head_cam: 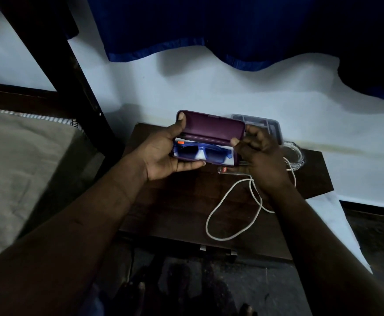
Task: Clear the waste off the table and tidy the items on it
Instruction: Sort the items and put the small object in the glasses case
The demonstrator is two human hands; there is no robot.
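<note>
Purple hard-shell glasses case, lid open, is held above the dark wooden table. Blue-framed sunglasses lie in its base. Beige bedding sits close off the table's left edge. Your left hand grips the case's left end, thumb on the lid corner, fingers under the base. Your right hand pinches the right end. Wood surface shows beneath the case. A looped white cable and a clear glass dish lie to the right.
</note>
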